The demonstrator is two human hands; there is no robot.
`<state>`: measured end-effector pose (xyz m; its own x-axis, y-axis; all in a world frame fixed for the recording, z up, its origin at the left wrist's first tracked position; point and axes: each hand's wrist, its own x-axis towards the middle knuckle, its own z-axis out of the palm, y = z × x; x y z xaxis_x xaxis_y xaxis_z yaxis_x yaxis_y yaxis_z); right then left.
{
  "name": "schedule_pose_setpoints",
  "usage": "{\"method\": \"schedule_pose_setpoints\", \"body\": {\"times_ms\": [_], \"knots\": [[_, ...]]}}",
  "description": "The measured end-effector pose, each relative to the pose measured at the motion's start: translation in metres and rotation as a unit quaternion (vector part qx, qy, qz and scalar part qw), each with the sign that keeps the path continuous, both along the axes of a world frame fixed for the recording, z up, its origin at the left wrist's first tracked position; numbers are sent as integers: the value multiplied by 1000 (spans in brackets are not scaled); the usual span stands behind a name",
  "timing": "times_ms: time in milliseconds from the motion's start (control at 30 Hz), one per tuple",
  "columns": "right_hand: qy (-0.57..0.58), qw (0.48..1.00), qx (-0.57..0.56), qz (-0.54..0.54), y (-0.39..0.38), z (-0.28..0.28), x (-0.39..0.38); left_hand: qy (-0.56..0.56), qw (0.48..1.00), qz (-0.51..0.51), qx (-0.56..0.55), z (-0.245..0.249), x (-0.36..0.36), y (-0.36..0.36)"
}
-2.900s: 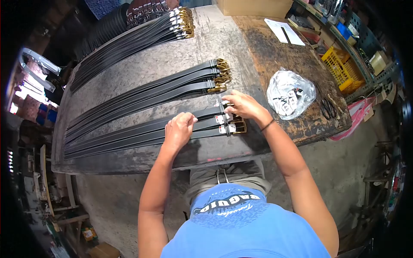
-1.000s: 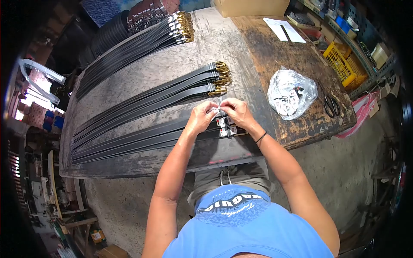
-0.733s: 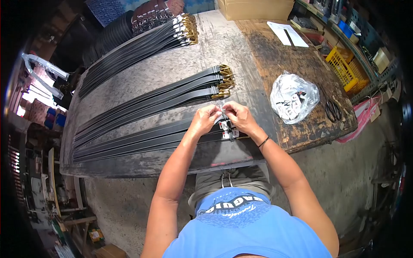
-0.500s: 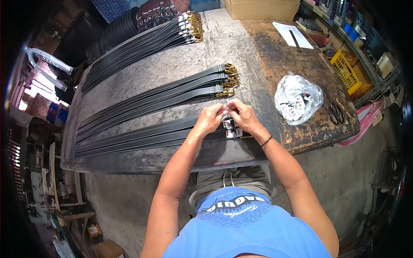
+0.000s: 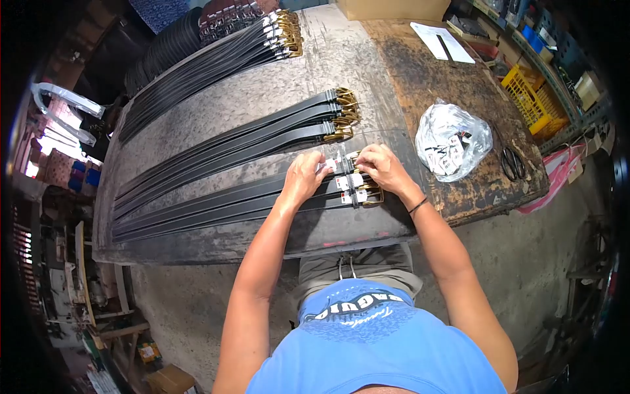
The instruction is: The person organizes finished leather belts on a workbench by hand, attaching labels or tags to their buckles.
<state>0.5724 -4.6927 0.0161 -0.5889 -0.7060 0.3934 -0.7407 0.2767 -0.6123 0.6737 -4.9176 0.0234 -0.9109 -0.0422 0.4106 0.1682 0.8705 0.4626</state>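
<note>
Black belts [image 5: 216, 203] (brass buckles [image 5: 371, 195], white tags [image 5: 348, 180]) are lying side by side along the table's [image 5: 262, 92] near edge. Left hand [image 5: 303, 176] is pinching one tag; right hand [image 5: 382, 167] is curling over the buckles, grip unclear.

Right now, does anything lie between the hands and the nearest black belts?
Nothing visible does: the left hand and right hand rest on the nearest black belts at the buckle end, white tags between them.
</note>
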Motion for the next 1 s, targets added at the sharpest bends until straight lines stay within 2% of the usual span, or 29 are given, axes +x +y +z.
{"method": "schedule_pose_setpoints", "body": {"times_ms": [100,300,600,800,1000], "knots": [[-1,1000,3,-22,5,-10,6,-52,998,-17,-5,-4,10,-3],[14,998,-39,-43,4,-19,11,-52,995,-75,28,1,13,-10],[3,995,-77,-64,5,-28,18,-75,989,-128,0,18,-4,5],[-1,994,-84,-73,4,-27,20,-149,981,-124,-10,32,-8,10],[-12,992,-94,-81,5,-25,22,-146,981,-128,-30,33,2,1]]}}
